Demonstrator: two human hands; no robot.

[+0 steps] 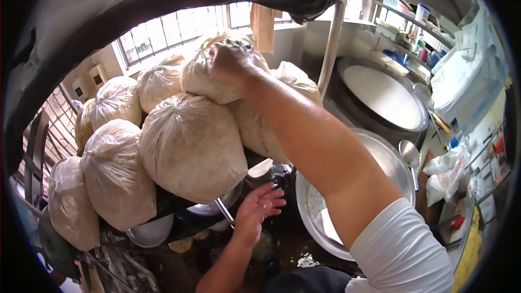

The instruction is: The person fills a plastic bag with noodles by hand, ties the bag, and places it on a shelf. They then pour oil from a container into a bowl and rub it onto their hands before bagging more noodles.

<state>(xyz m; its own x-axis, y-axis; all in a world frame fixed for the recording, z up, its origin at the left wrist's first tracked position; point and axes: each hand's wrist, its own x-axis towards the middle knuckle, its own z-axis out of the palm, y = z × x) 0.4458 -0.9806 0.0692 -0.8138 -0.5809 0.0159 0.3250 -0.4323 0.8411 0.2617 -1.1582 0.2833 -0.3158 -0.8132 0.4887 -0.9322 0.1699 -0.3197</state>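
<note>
My right arm stretches forward over a heap of filled clear plastic bags. At the top, my right hand (232, 64) is closed on the gathered neck of a plastic bag (203, 78) with pale contents. My left hand (259, 211) is lower down, palm turned up and fingers apart, holding nothing. Just above it sits a large tied bag (190, 144). Beside my right forearm is a wide metal basin (305, 206), partly hidden by the arm; something white lies inside. What fills the bags cannot be made out exactly.
A big round vat (420, 122) of white liquid stands at the back right. A metal ladle (409, 154) lies by the basin. An upright pole (332, 43) rises behind the bags. White plastic bags (448, 171) and cluttered shelves (415, 19) are on the right.
</note>
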